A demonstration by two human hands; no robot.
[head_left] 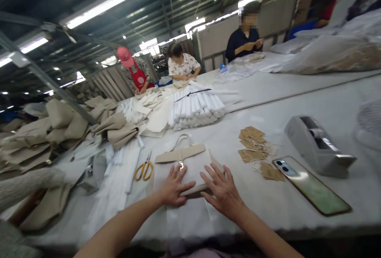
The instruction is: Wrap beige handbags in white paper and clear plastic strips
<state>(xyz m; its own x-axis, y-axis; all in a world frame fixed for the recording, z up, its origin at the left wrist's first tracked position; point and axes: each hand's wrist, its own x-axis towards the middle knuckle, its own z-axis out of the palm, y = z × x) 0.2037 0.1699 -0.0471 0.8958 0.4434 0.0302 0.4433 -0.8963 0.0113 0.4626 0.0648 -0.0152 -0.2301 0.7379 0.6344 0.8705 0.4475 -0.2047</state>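
A beige bag (193, 153) with a thin strap and a small metal clasp lies on the table in front of me, with white wrapping around its body. My left hand (174, 186) rests on its left part, fingers spread, near the clasp. On the right part lies my right hand (222, 190), its fingers also spread. Neither hand is closed around anything. Yellow-handled scissors (144, 170) lie just left of the bag.
Brown paper tags (253, 143), a phone (312, 186) and a grey tape dispenser (318, 145) are at right. White rolls (198, 109) are stacked beyond the bag. Beige bags (59, 123) pile up at left. Several people work across the table (297, 103).
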